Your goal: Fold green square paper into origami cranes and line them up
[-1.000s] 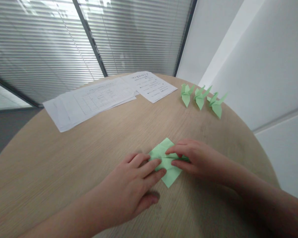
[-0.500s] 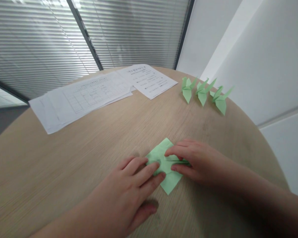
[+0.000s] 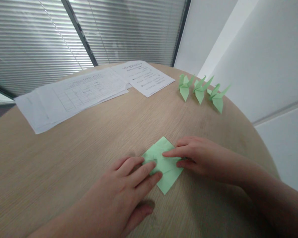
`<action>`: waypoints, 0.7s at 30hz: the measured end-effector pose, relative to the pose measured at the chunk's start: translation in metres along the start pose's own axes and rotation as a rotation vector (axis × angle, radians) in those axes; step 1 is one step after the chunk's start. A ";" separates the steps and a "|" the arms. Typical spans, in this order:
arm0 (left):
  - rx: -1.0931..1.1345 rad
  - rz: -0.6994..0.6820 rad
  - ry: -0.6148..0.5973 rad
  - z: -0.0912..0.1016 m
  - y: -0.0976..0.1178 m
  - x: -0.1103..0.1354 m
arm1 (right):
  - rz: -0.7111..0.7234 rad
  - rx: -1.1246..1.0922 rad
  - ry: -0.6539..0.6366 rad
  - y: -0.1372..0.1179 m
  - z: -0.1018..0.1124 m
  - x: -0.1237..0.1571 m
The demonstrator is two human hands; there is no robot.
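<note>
A folded green sheet of origami paper [image 3: 167, 169] lies on the table as a diamond, with crease lines across its middle. My left hand [image 3: 129, 185] rests on its left corner, fingers spread and fingertips pressing down, thumb apart on the table. From the right, my right hand [image 3: 196, 155] reaches over the right corner. Its index finger is stretched onto the paper, and the thumb touches lower down, apart from the index. The other right fingers are curled, and the paper's right corner is hidden beneath that hand.
Three green paper cranes [image 3: 199, 91] stand in a row near the far right edge of the round wooden table [image 3: 94, 142]. Printed sheets [image 3: 76, 92] overlap along the far left, with another printed page [image 3: 150, 79] beside them. Blinds and a white wall are behind.
The right index finger now lies straighter on the paper, and the slit beside it looks narrower, the flap lower. My left hand keeps its place on the left corner. The view has shifted slightly.
</note>
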State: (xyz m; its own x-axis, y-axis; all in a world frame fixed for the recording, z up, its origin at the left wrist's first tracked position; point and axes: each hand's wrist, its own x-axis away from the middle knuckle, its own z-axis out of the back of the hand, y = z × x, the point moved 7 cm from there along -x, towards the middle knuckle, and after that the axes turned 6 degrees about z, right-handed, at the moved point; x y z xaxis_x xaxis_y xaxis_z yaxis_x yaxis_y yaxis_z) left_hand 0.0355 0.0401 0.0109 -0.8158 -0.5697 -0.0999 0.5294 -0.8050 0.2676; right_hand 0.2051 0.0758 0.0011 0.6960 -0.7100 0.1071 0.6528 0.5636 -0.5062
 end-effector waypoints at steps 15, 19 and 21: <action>-0.060 -0.055 0.009 -0.004 0.004 0.000 | 0.004 0.068 -0.096 0.002 0.004 0.006; -0.050 -0.032 -0.032 -0.006 0.007 -0.007 | 0.009 0.092 -0.062 -0.001 0.004 0.008; -0.035 0.001 -0.062 -0.008 0.007 -0.012 | 0.002 0.096 -0.047 -0.002 0.004 0.007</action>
State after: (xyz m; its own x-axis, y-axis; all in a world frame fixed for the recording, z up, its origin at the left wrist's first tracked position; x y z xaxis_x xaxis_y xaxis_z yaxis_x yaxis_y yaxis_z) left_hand 0.0507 0.0393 0.0061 -0.8275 -0.5601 -0.0393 0.5373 -0.8102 0.2340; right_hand 0.2100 0.0713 0.0067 0.7089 -0.6898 0.1471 0.6756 0.6043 -0.4224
